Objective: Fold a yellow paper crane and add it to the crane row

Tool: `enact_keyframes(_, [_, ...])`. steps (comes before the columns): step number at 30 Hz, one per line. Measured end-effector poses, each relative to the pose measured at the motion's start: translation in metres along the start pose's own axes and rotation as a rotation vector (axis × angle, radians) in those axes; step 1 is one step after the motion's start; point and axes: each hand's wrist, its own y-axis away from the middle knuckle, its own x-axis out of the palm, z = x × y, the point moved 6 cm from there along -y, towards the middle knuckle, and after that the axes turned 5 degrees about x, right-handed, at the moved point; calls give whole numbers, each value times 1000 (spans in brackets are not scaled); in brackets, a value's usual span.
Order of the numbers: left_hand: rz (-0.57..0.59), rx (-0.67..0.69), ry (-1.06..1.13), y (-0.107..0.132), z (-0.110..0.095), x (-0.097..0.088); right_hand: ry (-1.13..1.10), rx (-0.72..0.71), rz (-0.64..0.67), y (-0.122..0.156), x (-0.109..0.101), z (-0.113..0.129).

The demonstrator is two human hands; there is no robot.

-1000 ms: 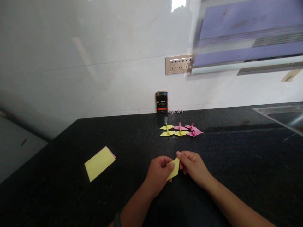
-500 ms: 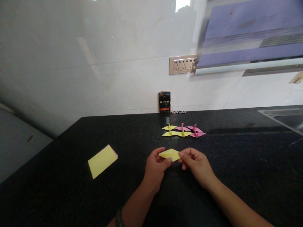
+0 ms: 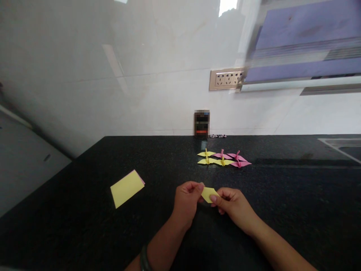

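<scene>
A small piece of folded yellow origami paper is held between both hands, just above the dark countertop. My left hand pinches its left end between thumb and fingers. At the lower right side of the paper, the thumb and fingers of my right hand are closed on it. Beyond the hands, folded paper cranes stand in two rows, yellow cranes on the left and pink cranes on the right. The paper's ends are partly covered by my fingers.
Yellow sheets with a pink edge under them lie on the countertop to the left. A phone, blurred out, leans on the wall beside a beaded strand. A sink edge shows at the far right.
The yellow paper has gone from a long diamond with a centre crease to a shorter shape with a smooth face showing. Both hands have shifted slightly down and re-gripped it. The view has moved a little.
</scene>
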Motion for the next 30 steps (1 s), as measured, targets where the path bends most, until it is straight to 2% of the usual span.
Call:
enact_keyframes(3, [2,-56,68,-1,1,-1,14,7,-27,1,0,2])
enact_keyframes(5, [4,-81,136,-1,0,-1,76,-24,-135,2,-7,4])
enact_keyframes(7, [33,-104,158,0,0,1,180,-152,-284,4,-16,11])
enact_keyframes(9, [116,-142,131,3,1,8,316,-362,-365,9,-19,20])
enact_keyframes(12, [226,-166,167,8,1,17,530,-619,-326,18,-11,30])
enact_keyframes(16, [247,-168,427,8,-1,22,645,-730,-229,26,1,37])
enact_keyframes(18, [258,-191,516,8,-1,23,630,-727,-200,28,4,41])
enact_keyframes(20, [275,-210,511,7,0,23,594,-672,-218,27,2,41])
enact_keyframes(24, [313,-225,297,9,5,22,477,-486,-326,20,-7,35])
enact_keyframes(27, [322,-193,148,11,6,21,362,-340,-288,14,-6,25])
enact_keyframes(30, [369,-137,167,13,1,24,142,-177,-260,10,-8,16])
